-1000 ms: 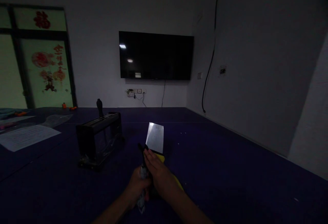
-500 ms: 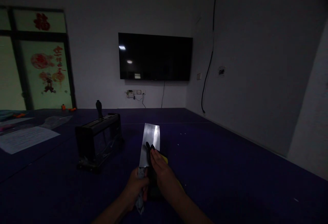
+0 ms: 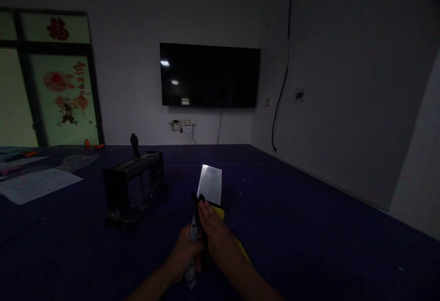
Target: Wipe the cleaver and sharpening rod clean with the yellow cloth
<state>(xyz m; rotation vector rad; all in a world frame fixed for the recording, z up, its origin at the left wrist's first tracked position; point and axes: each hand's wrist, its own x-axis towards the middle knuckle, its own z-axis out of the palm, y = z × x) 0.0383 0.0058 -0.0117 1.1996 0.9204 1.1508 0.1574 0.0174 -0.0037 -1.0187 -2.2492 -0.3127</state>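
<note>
My left hand (image 3: pixel 185 249) is wrapped round the pale, mottled handle (image 3: pixel 194 233) of a cleaver. Its broad shiny blade (image 3: pixel 211 185) points away from me, tilted upward. My right hand (image 3: pixel 217 233) presses a black and yellow cloth (image 3: pixel 218 211) onto the lower part of the blade near the handle, fingers held together. The cloth hides that part of the blade, and more of its yellow edge shows beside my right wrist.
A black frame-like stand (image 3: pixel 132 172) with a black handle (image 3: pixel 134 145) sticking up is to the left on the dark blue tabletop (image 3: pixel 309 246). Printed paper (image 3: pixel 37 185) and a clear plastic bag (image 3: pixel 77 162) lie further left. Small white bits dot the right side.
The cleaver's blade has shifted and tilted to the right. My right hand with the cloth has moved slightly, now covering the blade's full width near the handle.
</note>
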